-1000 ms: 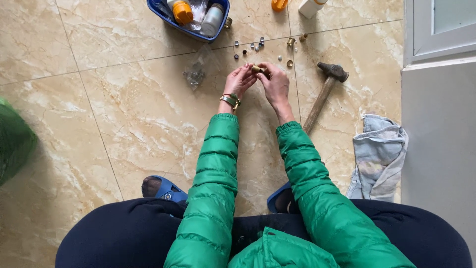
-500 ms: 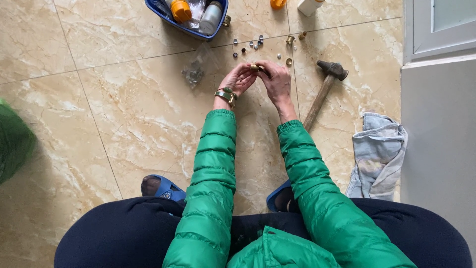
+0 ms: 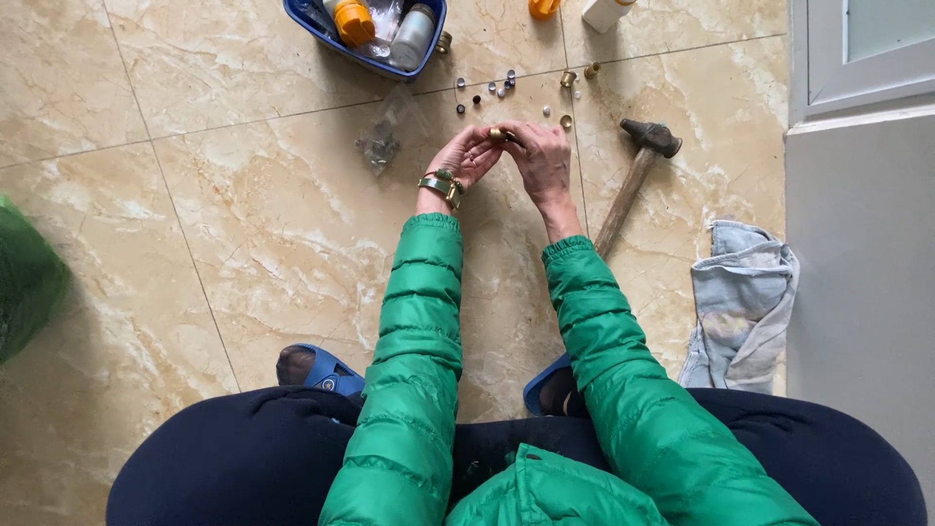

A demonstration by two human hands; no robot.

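Pinching a small brass fitting (image 3: 501,133) between them above the tiled floor (image 3: 243,224), the left hand (image 3: 467,156) and right hand (image 3: 539,156) close their fingertips on it. It looks light, rigid, smooth and likely slippery, best gripped by its sides.

Loads of bare tile to the left of my hands and down the middle of the frame. Up top it's cramped: small fittings (image 3: 499,86) scattered just above, blue basket (image 3: 312,24) behind them, hammer (image 3: 633,175) lying on the right, rag (image 3: 740,302) lower right.
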